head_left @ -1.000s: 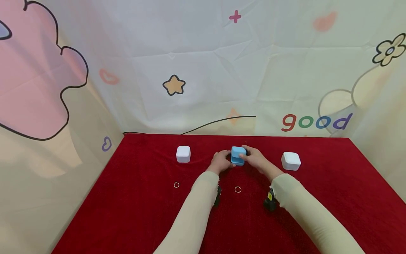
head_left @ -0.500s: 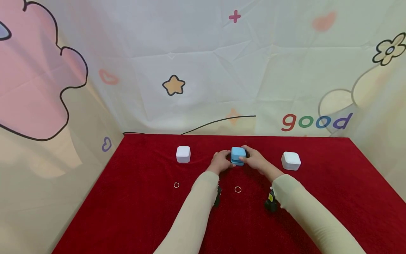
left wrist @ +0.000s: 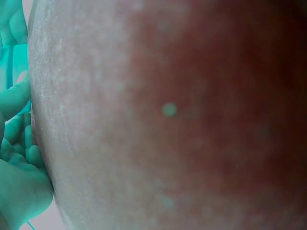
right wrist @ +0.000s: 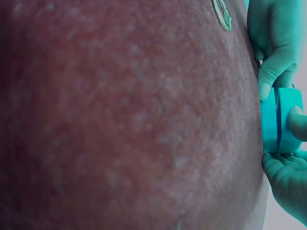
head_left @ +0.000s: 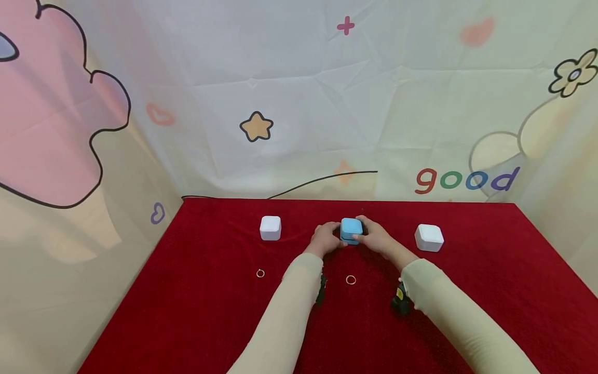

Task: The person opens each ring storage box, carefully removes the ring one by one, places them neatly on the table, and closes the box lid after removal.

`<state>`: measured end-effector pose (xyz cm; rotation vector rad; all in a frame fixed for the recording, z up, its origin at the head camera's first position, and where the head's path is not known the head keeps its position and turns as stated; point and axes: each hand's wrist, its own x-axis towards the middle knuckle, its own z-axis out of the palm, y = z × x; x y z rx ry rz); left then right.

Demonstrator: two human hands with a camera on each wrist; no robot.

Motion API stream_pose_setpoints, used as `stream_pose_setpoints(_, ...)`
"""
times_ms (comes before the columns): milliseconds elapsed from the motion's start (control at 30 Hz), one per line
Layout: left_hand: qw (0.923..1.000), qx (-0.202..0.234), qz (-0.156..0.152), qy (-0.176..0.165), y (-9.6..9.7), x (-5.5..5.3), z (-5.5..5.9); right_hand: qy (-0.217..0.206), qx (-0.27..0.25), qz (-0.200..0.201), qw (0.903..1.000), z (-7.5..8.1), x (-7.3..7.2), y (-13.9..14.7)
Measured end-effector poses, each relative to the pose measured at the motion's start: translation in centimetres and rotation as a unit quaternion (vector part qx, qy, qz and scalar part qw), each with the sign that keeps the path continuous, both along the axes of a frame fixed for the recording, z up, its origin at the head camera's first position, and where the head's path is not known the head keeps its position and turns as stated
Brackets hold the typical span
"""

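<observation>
Red cloth (head_left: 205, 317) below, printed curtain (head_left: 299, 78) behind. Blue box (head_left: 351, 231) near the cloth's far edge, gripped by curled fingers of left hand (head_left: 325, 238) and right hand (head_left: 378, 238), one at each side. Thin gap under its lid (head_left: 351, 225). White boxes (head_left: 270, 228) well off to either side; nearer the front, two rings (head_left: 351, 284).

Tabletop (head_left: 196, 317), with a backdrop (head_left: 299, 140) behind its far edge. Left box (head_left: 270, 228): near the far edge, left of middle. Middle box (head_left: 351, 226): near the far edge, between left hand (head_left: 325, 239) and right hand (head_left: 377, 237). Right box (head_left: 429, 238): right of middle, toward the far right corner. Left ring (head_left: 260, 277): before the left box. Right ring (head_left: 351, 284): before the middle box.
</observation>
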<state>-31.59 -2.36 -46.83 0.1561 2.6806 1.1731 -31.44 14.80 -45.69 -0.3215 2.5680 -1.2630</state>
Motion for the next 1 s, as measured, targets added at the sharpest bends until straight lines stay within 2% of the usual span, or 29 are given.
stream_pose_setpoints(267,1.0000,-0.005,-0.005,0.004,0.08,-0.07,0.19,0.038,0.024,0.002,0.9990,-0.25,0.16,0.07)
stream_pose_setpoints(533,0.9998,0.011,-0.015,-0.003,-0.22,-0.16,-0.11,0.070,0.034,0.010,0.9969,-0.43,0.21,0.15)
stream_pose_setpoints(800,0.9996,0.025,-0.013,0.009,-0.35,-0.23,-0.37,0.073,0.031,0.000,0.9968,-0.75,0.20,0.11)
stream_pose_setpoints(1000,0.9979,0.057,-0.031,-0.010,-0.80,-0.19,0.08,0.071,0.050,-0.006,0.9962,-0.58,0.50,0.14)
